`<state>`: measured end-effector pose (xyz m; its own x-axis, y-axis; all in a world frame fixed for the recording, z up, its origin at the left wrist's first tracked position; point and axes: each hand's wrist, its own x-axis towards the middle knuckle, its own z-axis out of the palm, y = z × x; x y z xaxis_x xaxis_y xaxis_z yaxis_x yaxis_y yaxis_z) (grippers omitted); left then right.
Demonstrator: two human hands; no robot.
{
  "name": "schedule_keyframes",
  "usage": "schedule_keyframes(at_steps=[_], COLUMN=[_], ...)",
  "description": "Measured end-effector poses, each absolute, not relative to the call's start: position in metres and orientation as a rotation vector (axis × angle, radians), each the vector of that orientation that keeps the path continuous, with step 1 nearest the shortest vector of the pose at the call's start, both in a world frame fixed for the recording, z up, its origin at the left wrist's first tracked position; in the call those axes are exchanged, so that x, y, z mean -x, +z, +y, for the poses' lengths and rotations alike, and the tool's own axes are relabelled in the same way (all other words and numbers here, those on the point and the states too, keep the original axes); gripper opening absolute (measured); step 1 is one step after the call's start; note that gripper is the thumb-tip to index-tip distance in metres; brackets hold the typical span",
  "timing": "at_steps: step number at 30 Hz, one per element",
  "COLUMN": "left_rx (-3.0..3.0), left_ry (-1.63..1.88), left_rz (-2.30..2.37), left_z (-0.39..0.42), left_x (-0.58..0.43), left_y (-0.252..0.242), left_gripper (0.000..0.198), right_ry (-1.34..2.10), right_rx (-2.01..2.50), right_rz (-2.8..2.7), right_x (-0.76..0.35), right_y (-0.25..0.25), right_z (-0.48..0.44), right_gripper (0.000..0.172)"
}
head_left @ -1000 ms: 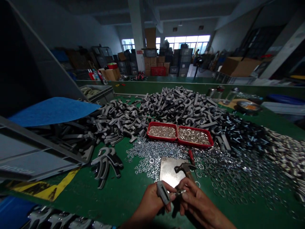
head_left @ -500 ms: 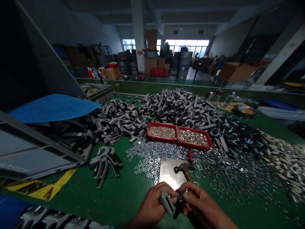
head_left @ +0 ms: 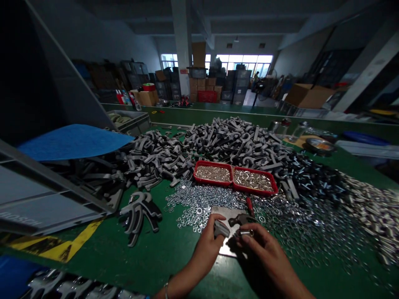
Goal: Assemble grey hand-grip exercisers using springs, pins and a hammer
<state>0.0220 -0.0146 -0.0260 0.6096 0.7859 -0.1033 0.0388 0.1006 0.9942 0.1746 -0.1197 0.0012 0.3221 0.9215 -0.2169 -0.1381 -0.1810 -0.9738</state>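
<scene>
My left hand (head_left: 209,241) is closed round a grey handle (head_left: 221,229) over the metal plate (head_left: 222,212). Just to its right, my right hand (head_left: 262,243) pinches a small coiled spring (head_left: 246,233); the dark piece beside its fingertips is too shadowed to name. A hammer (head_left: 241,219) lies on the plate, partly hidden behind my right fingers. Past it is a red-handled tool (head_left: 249,205). Loose washers (head_left: 193,207) spread over the green table around the plate.
Two red trays (head_left: 204,182) of small metal pins stand behind the plate, before a heap of grey handles (head_left: 237,139). Several handles (head_left: 140,216) lie at left by a grey crate (head_left: 56,203). Rings (head_left: 307,236) and metal sleeves (head_left: 374,207) cover the right side.
Both hands have moved forward, away from me, from the plate's near edge to over it. The handle has turned in my left hand, and the spring now shows clearly in my right fingers.
</scene>
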Motion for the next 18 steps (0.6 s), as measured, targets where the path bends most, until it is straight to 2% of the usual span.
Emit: schedule_keyframes(at_steps=[5,8,13,15,18], left_rx=[-1.229,-1.140,-1.003,-0.912,-0.918], left_ry=[0.662,0.481,-0.011,-0.031,0.109], left_rz=[0.802,0.682,0.282,0.252,0.428], left_z=[-0.023,-0.026,-0.032,-0.035,-0.036], left_x=[-0.034,-0.027,-0.012,-0.013,-0.019], left_y=[-0.032,-0.029,-0.016,-0.017,-0.023], left_gripper=[0.031,0.029,0.061,0.052,0.037], right_ry=[1.002,0.881,1.004,1.032,0.842], right_rx=[1.403,1.450,1.300,1.307,1.591], right_rz=[-0.688,-0.835,-0.979,-1.048,-1.199], right_x=[-0.153,-0.154,-0.165,-0.174,-0.198], right_y=[-0.010,-0.012,-0.004,-0.003,-0.012], right_z=[-0.114,-0.112,-0.113,-0.121,-0.151], right_gripper=[0.026,0.019,0.019,0.019,0.015])
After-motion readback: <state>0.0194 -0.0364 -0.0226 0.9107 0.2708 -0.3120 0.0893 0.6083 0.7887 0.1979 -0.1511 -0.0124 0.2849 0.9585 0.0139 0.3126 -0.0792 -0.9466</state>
